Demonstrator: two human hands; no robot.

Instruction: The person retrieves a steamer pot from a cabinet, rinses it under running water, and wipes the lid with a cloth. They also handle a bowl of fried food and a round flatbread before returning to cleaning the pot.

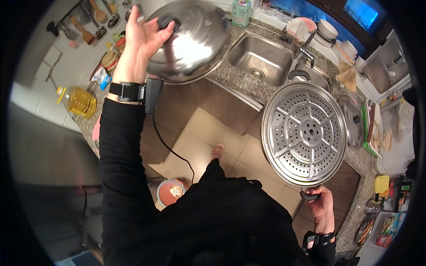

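Observation:
My left hand [144, 35] is at the upper left, its fingers around the black knob of a large domed metal lid [196, 50]. The lid is tilted, and its shiny outer face shows. At the lower right, my right hand [320, 202] grips one black side handle of a round stainless-steel steamer tray [304, 134]. Its perforated base faces the camera, and its other handle points towards the sink. The lid and the steamer tray are apart.
A double sink's steel basin [261, 55] and a faucet [304, 53] lie ahead. Stacked bowls [327, 30] stand behind. An oil bottle [81, 102] is on the left counter. Another pot lid [351, 121] lies right of the steamer tray. A bin [166, 193] stands on the floor.

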